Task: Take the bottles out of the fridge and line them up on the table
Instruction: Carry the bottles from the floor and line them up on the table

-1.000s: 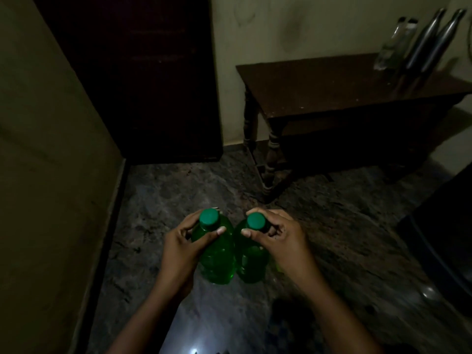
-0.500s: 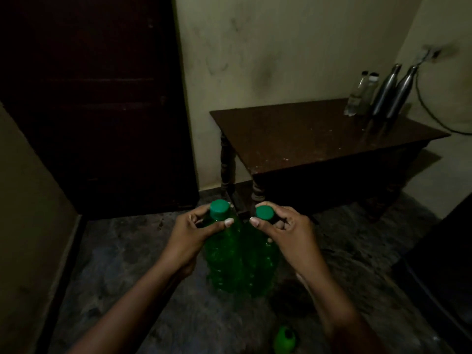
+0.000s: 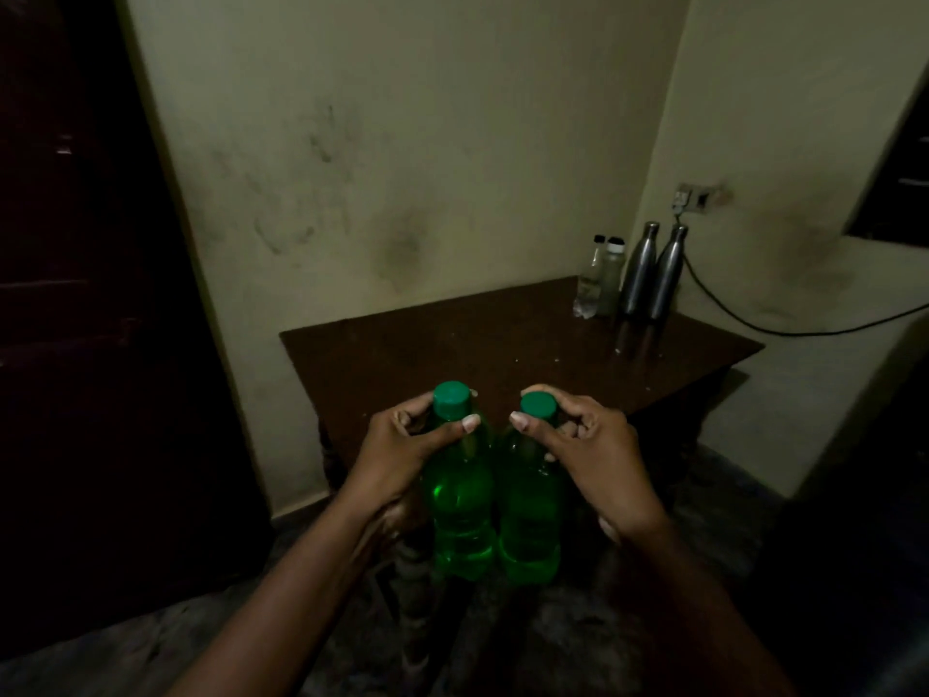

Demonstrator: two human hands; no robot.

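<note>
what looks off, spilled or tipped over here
Nothing spilled or tipped. Left hand and right hand hold capped green bottles upright; clear bottles and steel bottles stand upright on the table. Only the wall is smudged.

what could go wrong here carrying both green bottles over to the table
Both hands grip only near the caps: the left hand on the left green bottle, the right hand on the right green bottle. Either could slip. The bottles hang side by side and may knock together. Setting them tight against the steel bottles at the table corner might topple those.
</note>
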